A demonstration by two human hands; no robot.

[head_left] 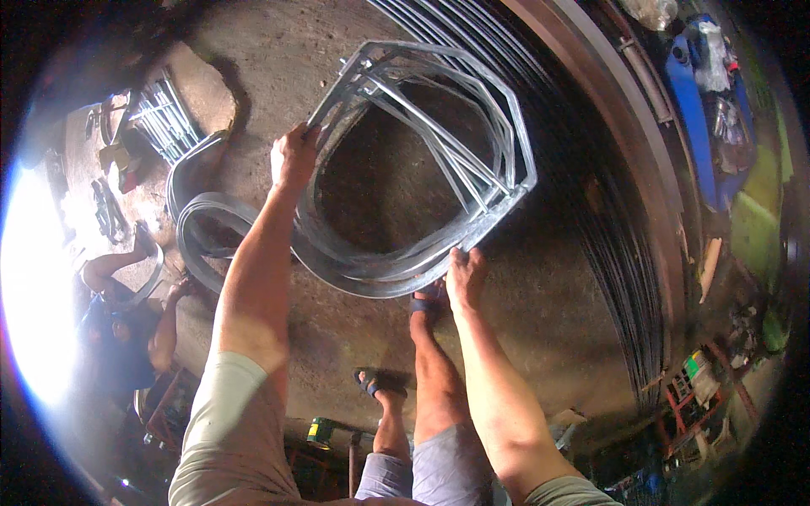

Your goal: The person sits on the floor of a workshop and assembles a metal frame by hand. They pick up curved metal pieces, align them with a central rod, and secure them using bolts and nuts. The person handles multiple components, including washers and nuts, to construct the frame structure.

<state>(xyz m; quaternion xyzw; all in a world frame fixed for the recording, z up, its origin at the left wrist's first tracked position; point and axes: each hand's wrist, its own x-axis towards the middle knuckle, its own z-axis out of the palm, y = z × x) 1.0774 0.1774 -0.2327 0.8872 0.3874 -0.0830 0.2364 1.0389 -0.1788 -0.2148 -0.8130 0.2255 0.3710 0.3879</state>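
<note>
A bundle of grey metal strap hoops (371, 285) is held out in front of me above the floor. Its lower side is rounded, and its upper right side is bent into flat angles. Thin metal rods (428, 126) run across the inside of the bundle, from its upper left corner to its right side. My left hand (294, 156) is closed on the bundle's left edge. On the lower right edge, my right hand (467, 274) is closed too, thumb and fingers gripping the strap.
Coiled metal strap (207, 221) and a pile of short rods (169, 122) lie at the left, near another person (122, 337) working low down. Long dark bars (620, 295) curve along the right. A blue tray (693, 126) sits at the far right. My sandalled feet (369, 384) are below.
</note>
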